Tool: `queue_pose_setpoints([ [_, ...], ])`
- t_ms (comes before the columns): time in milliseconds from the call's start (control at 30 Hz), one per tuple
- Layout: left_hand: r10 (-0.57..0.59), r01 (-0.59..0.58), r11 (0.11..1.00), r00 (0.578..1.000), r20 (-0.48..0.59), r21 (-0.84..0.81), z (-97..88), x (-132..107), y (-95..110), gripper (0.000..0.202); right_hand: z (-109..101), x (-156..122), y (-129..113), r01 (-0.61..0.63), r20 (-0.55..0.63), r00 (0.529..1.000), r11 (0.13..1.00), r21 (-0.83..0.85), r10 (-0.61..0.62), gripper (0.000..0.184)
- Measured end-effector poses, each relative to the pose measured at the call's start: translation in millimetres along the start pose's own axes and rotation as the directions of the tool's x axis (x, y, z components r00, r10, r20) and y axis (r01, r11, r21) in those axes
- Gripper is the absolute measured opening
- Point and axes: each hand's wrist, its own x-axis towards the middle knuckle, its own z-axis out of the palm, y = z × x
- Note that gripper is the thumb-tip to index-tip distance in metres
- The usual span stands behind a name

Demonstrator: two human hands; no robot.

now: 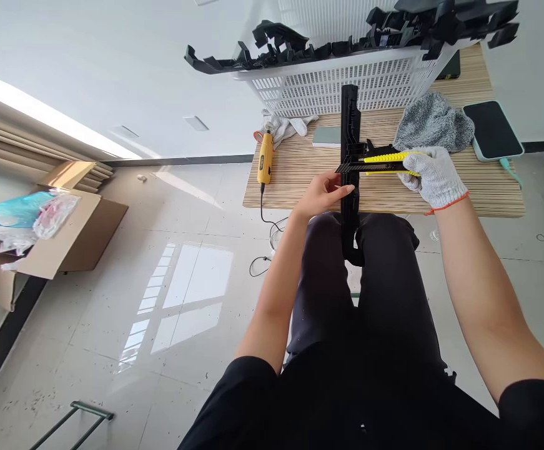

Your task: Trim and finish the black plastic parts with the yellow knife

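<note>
A long black plastic part (pixel 349 125) stands lengthwise from my lap up over the small wooden table (pixel 300 181). My bare left hand (pixel 322 195) is closed on the part's left side near the table's front edge. My right hand (pixel 433 175), in a white knit glove, grips a yellow and black utility knife (pixel 384 162). The knife lies crosswise, with its tip against the black part just above my left fingers.
A white perforated basket (pixel 346 84) heaped with more black plastic parts stands at the table's back. A yellow corded rotary tool (pixel 265 157), a spare glove, a grey cloth (pixel 433 122) and a phone (pixel 491 130) lie on the table. An open cardboard box (pixel 51 240) sits on the floor at left.
</note>
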Motion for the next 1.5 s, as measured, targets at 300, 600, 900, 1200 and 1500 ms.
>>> queue_pose_setpoints([
  [300,0.059,-0.061,0.996,0.998,-0.022,-0.066,-2.7,2,2,0.051,5,-1,0,0.005,-0.008,1.0,0.999,-0.038,-0.005,0.03],
  [600,0.03,-0.031,0.997,0.999,-0.014,-0.076,-1.8,5,-11,0.051,3,-3,0,0.018,-0.113,0.993,0.999,-0.035,-0.022,0.018],
  [900,-0.017,0.016,1.0,0.997,-0.072,-0.011,-0.6,5,-11,0.046,-1,-4,2,0.01,-0.092,0.996,0.998,-0.055,-0.015,0.019],
  [1200,-0.025,0.027,0.999,0.997,-0.073,0.029,0.8,5,-8,0.052,-2,-4,5,0.026,-0.074,0.997,0.998,-0.05,-0.03,0.022],
  [1500,-0.075,0.072,0.994,0.997,0.024,0.084,20.9,16,-1,0.061,-17,-13,2,0.054,-0.075,0.996,0.998,-0.036,-0.056,0.029],
])
